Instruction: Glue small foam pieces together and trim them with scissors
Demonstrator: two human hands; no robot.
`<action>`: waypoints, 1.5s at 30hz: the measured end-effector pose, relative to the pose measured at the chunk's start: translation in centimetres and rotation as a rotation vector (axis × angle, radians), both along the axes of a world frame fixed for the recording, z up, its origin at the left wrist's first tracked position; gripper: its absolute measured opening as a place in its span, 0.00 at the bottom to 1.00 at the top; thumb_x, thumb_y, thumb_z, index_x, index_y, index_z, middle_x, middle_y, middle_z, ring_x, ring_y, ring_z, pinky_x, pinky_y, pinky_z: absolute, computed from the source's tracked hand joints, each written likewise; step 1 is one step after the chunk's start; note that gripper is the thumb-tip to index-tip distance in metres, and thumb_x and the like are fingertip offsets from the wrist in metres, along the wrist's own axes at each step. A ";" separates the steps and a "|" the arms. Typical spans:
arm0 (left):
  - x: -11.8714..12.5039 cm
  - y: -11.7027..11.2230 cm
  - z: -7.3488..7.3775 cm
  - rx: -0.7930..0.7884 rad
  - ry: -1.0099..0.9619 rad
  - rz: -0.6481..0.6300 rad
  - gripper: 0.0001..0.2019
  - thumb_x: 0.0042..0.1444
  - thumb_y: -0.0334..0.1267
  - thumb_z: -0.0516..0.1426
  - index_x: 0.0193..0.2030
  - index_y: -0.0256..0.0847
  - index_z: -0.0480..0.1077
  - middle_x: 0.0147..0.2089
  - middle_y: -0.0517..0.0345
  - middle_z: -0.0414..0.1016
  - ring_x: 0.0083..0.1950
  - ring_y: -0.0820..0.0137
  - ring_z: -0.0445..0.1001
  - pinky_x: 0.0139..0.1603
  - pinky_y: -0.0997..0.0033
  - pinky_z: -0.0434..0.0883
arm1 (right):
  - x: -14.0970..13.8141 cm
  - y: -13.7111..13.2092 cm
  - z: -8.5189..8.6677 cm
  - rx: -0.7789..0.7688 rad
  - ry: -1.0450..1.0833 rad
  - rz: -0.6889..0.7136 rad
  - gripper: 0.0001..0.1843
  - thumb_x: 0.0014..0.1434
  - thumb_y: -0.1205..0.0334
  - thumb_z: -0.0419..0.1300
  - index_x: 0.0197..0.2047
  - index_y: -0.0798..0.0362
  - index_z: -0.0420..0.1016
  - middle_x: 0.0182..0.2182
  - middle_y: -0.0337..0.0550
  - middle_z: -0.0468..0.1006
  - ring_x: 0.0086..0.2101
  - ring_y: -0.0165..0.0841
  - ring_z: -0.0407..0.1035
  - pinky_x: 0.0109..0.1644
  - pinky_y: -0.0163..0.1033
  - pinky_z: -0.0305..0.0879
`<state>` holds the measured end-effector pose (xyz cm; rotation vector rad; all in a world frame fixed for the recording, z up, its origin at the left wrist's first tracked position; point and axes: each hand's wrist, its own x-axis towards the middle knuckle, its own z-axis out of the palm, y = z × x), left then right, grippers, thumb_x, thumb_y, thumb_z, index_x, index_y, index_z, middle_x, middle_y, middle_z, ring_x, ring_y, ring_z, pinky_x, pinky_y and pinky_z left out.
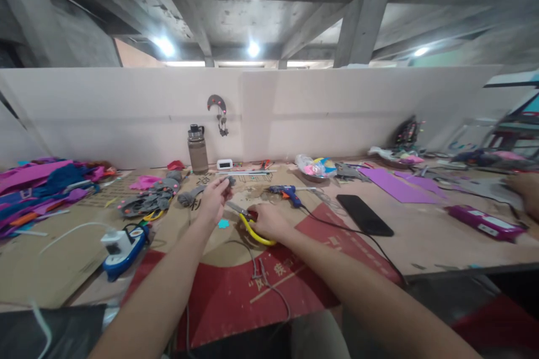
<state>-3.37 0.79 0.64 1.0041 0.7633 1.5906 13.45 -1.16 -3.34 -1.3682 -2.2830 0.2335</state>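
My left hand (214, 197) is closed in a pinch on a small dark grey piece (231, 180), perhaps felt, above the middle of the cardboard. In my right hand (269, 221) are scissors (257, 234) with yellow handles, their blades pointing left toward my left wrist. A turquoise scrap (223, 224) lies just below the blades. Grey rolled material (187, 197) sits left of my left hand. Grey cord (261, 272) trails over the red part of the cardboard (236, 291). Beyond my right hand rests a blue glue gun (290, 195) with a black cable.
A blue power strip (126, 258) with a white plug and a pile of coloured fabric (50, 185) are on the left. A bottle (197, 150) stands by the partition. To the right lie a black phone (364, 215), purple sheets (398, 185) and a magenta case (484, 222). Another person's hand (524, 188) shows far right.
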 end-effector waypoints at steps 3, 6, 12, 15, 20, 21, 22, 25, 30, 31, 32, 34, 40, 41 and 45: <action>-0.2 0.1 0.1 0.039 -0.022 -0.022 0.11 0.45 0.37 0.61 0.35 0.35 0.70 0.31 0.53 0.76 0.24 0.77 0.70 0.24 0.78 0.63 | -0.3 -0.3 -0.2 0.026 -0.037 -0.020 0.18 0.52 0.48 0.57 0.37 0.53 0.76 0.30 0.46 0.78 0.30 0.33 0.69 0.29 0.33 0.53; -0.6 0.4 0.2 0.063 -0.061 -0.009 0.08 0.48 0.35 0.59 0.35 0.34 0.69 0.32 0.51 0.76 0.25 0.76 0.71 0.23 0.79 0.63 | -0.3 -0.2 -0.3 0.022 -0.024 -0.035 0.22 0.52 0.45 0.56 0.42 0.52 0.75 0.33 0.46 0.78 0.32 0.34 0.70 0.31 0.33 0.55; -1.4 0.8 0.1 0.024 -0.099 0.005 0.07 0.52 0.30 0.55 0.39 0.35 0.69 0.32 0.51 0.77 0.24 0.77 0.71 0.22 0.81 0.63 | -0.3 0.0 -0.2 -0.001 0.003 -0.027 0.22 0.52 0.44 0.55 0.40 0.52 0.75 0.34 0.45 0.78 0.32 0.32 0.69 0.32 0.32 0.55; -1.5 1.0 0.1 0.025 -0.113 0.022 0.08 0.51 0.29 0.55 0.39 0.35 0.70 0.30 0.53 0.76 0.25 0.77 0.72 0.23 0.80 0.65 | 0.1 0.3 -0.2 -0.004 0.031 -0.040 0.19 0.52 0.47 0.56 0.39 0.52 0.75 0.32 0.42 0.78 0.30 0.31 0.68 0.30 0.32 0.54; -1.5 1.3 0.0 0.103 -0.114 0.057 0.08 0.48 0.35 0.57 0.35 0.35 0.71 0.30 0.55 0.74 0.31 0.75 0.73 0.31 0.77 0.67 | 1.8 1.5 -0.7 0.028 0.023 -0.193 0.18 0.54 0.52 0.54 0.44 0.50 0.74 0.36 0.44 0.78 0.35 0.34 0.70 0.35 0.33 0.57; -1.5 1.3 -0.1 0.120 -0.079 0.077 0.09 0.47 0.37 0.59 0.34 0.34 0.71 0.30 0.55 0.74 0.31 0.75 0.72 0.31 0.77 0.67 | 2.1 1.7 -0.8 0.027 0.005 -0.219 0.18 0.54 0.52 0.54 0.44 0.50 0.74 0.37 0.45 0.78 0.37 0.34 0.70 0.37 0.33 0.58; -1.5 1.4 -0.2 0.134 -0.037 0.099 0.09 0.46 0.37 0.60 0.34 0.34 0.72 0.31 0.56 0.73 0.31 0.75 0.71 0.32 0.77 0.67 | 2.4 1.9 -0.9 0.024 -0.013 -0.235 0.18 0.53 0.52 0.55 0.44 0.50 0.74 0.38 0.45 0.78 0.38 0.35 0.70 0.38 0.34 0.59; -1.6 1.8 -0.6 0.156 0.079 0.158 0.14 0.39 0.34 0.64 0.35 0.35 0.71 0.34 0.56 0.73 0.33 0.76 0.71 0.35 0.76 0.66 | 2.9 2.1 -0.9 0.010 -0.037 -0.246 0.18 0.52 0.52 0.55 0.45 0.49 0.73 0.39 0.46 0.77 0.40 0.36 0.70 0.41 0.34 0.60; -2.1 2.8 -1.3 0.247 0.305 0.269 0.21 0.37 0.33 0.64 0.42 0.37 0.69 0.43 0.53 0.73 0.39 0.73 0.72 0.44 0.70 0.67 | 3.1 2.1 -0.7 0.039 0.014 -0.211 0.19 0.54 0.52 0.54 0.46 0.49 0.72 0.41 0.45 0.77 0.42 0.36 0.70 0.43 0.35 0.61; -2.2 2.9 -1.4 0.275 0.349 0.292 0.22 0.38 0.34 0.64 0.43 0.37 0.68 0.44 0.52 0.73 0.40 0.72 0.73 0.45 0.69 0.68 | 3.2 2.1 -0.7 0.045 0.021 -0.209 0.19 0.54 0.51 0.54 0.46 0.49 0.72 0.42 0.46 0.77 0.42 0.36 0.70 0.43 0.35 0.61; -2.4 2.9 -1.5 0.295 0.397 0.314 0.23 0.38 0.34 0.64 0.44 0.38 0.68 0.45 0.51 0.73 0.40 0.71 0.73 0.45 0.68 0.68 | 3.2 2.1 -0.8 0.050 0.024 -0.209 0.19 0.54 0.51 0.54 0.46 0.49 0.72 0.41 0.46 0.77 0.42 0.36 0.70 0.43 0.35 0.61; -2.5 2.8 -1.5 0.319 0.486 0.342 0.23 0.39 0.34 0.63 0.45 0.38 0.67 0.46 0.50 0.73 0.40 0.69 0.74 0.45 0.66 0.70 | 3.2 2.2 -0.9 0.061 0.028 -0.209 0.19 0.54 0.50 0.54 0.46 0.49 0.72 0.41 0.45 0.77 0.42 0.37 0.70 0.43 0.36 0.61; -2.3 2.1 -1.3 0.335 0.619 0.323 0.22 0.42 0.35 0.62 0.46 0.38 0.66 0.47 0.49 0.73 0.43 0.66 0.75 0.47 0.62 0.71 | 3.2 2.5 -1.4 0.090 0.060 -0.204 0.17 0.53 0.52 0.54 0.44 0.49 0.73 0.40 0.45 0.77 0.40 0.37 0.70 0.41 0.37 0.62; -2.2 2.0 -1.3 0.339 0.620 0.320 0.21 0.42 0.35 0.62 0.46 0.38 0.66 0.47 0.49 0.73 0.43 0.65 0.75 0.47 0.61 0.71 | 3.2 2.6 -1.4 0.102 0.083 -0.202 0.17 0.53 0.52 0.55 0.44 0.49 0.72 0.40 0.45 0.77 0.40 0.37 0.70 0.42 0.37 0.62; -2.2 2.0 -1.3 0.350 0.595 0.324 0.21 0.42 0.34 0.62 0.45 0.38 0.66 0.47 0.49 0.73 0.43 0.66 0.76 0.47 0.62 0.71 | 3.2 2.8 -1.7 0.154 0.208 -0.154 0.18 0.53 0.54 0.56 0.46 0.50 0.71 0.42 0.44 0.76 0.42 0.36 0.70 0.44 0.36 0.63</action>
